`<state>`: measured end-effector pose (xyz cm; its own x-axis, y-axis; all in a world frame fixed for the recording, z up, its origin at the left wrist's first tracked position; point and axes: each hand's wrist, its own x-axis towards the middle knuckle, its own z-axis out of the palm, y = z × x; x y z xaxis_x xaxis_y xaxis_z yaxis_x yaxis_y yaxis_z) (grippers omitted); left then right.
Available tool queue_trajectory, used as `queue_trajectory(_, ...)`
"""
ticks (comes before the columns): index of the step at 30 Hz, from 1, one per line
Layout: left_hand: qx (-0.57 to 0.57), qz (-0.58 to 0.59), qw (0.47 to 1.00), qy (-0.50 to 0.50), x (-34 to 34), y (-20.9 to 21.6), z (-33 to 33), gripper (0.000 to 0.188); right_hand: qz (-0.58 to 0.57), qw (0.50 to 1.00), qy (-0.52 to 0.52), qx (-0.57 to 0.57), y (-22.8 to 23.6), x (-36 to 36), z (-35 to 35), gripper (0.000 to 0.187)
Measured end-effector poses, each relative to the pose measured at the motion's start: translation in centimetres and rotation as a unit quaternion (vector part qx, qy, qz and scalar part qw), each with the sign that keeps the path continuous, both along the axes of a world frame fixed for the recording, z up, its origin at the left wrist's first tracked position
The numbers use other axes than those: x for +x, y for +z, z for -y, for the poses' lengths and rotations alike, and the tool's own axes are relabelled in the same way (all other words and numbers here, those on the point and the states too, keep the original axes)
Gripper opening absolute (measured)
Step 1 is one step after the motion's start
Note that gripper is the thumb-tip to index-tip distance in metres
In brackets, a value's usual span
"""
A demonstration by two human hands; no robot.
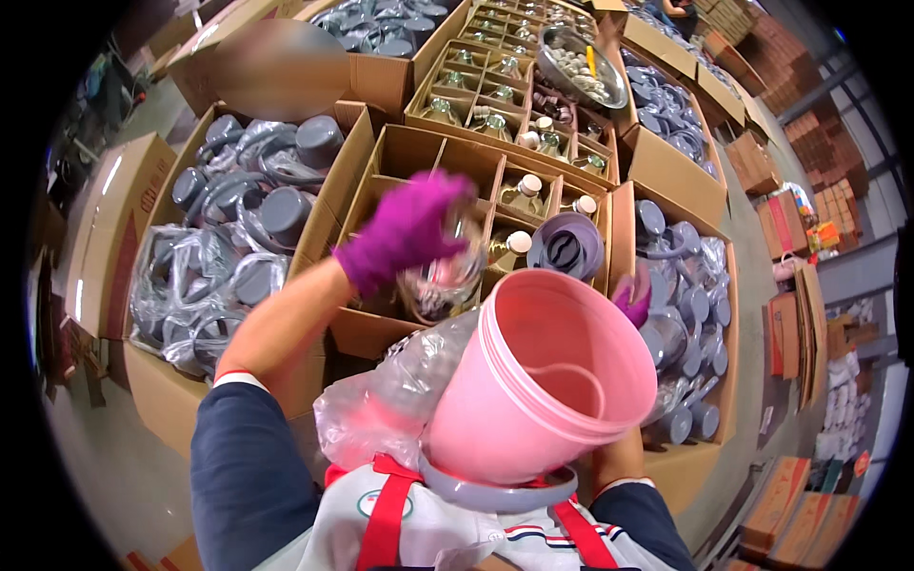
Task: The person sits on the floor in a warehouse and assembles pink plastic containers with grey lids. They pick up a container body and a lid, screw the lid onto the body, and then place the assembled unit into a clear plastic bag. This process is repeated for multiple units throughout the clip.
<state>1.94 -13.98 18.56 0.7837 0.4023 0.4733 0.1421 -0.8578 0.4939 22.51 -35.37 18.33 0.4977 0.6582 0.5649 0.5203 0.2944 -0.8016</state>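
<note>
My left hand (414, 226), in a purple glove, is curled at a clear, shiny glass container (443, 285) over the divided carton (490, 157). Motion blurs the grip and the container's outline. A large pink bucket (533, 400) leans against my chest, mouth tilted up and away, with a grey ring-shaped part (500, 493) at its base. Beyond the bucket's right side, my right hand (632, 295), also gloved, shows only partly; its visible fingers look apart, and the bucket hides the rest. White-capped glass bottles (524, 193) and a grey cup-shaped part (566, 246) sit in the carton.
Cartons of grey plastic parts stand left (252, 205) and right (681, 305). Clear plastic wrapping (395, 381) lies beside the bucket. Farther back, a metal bowl (583, 67) of small pale pieces rests on another bottle carton (457, 100). A person (678, 11) is at the far right.
</note>
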Motion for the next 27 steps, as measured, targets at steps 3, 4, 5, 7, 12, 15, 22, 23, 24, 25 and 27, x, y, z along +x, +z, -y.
queue_trajectory(3, 0.090, 0.076, 0.993, 0.001, -1.7, 14.1, 0.3, 0.043, -0.031, 0.996, 0.080, 0.009, 0.7, -3.6, -2.0, 0.076)
queue_trajectory(4, 0.151, 0.104, 0.983, -0.014, -2.2, 17.7, 1.8, 0.043, -0.045, 0.993, 0.105, 0.016, 1.4, -4.5, -3.0, 0.077)
queue_trajectory(5, 0.217, 0.137, 0.966, -0.040, -1.9, 20.4, 3.7, 0.043, -0.062, 0.990, 0.121, 0.027, 2.5, -4.7, -3.9, 0.078)
queue_trajectory(7, 0.370, 0.083, 0.923, -0.064, 0.0, 20.8, 7.9, 0.038, -0.099, 0.983, 0.153, 0.036, 5.2, -4.4, -4.8, 0.081)
queue_trajectory(12, 0.267, 0.092, 0.940, -0.190, -2.9, 21.8, 11.7, 0.081, -0.189, 0.945, 0.267, 0.021, 12.3, -2.5, -7.5, 0.087)
queue_trajectory(15, 0.212, 0.278, 0.932, 0.094, -2.7, 21.1, 4.3, 0.076, -0.187, 0.934, 0.303, 0.009, 11.0, -4.6, -5.8, 0.091)
queue_trajectory(22, -0.321, -0.079, 0.905, -0.268, -3.8, 15.1, 2.3, 0.083, -0.049, 0.973, 0.225, -0.014, 1.3, -7.3, 1.9, 0.096)
queue_trajectory(23, -0.222, -0.135, 0.918, -0.299, -2.9, 14.7, 1.6, 0.089, -0.117, 0.979, 0.134, -0.104, 0.8, -7.0, 0.6, 0.090)
queue_trajectory(24, -0.206, -0.230, 0.898, -0.313, -2.1, 13.3, 1.3, 0.094, -0.200, 0.956, 0.206, -0.066, -0.7, -5.5, -0.7, 0.084)
queue_trajectory(25, -0.056, -0.248, 0.921, -0.296, -1.1, 11.9, 2.8, 0.086, -0.293, 0.926, 0.240, 0.017, -1.5, -4.7, -2.2, 0.078)
queue_trajectory(27, 0.059, -0.309, 0.912, -0.262, 0.7, 13.5, 4.4, 0.076, -0.405, 0.883, 0.206, 0.122, -3.8, -1.4, -4.8, 0.073)
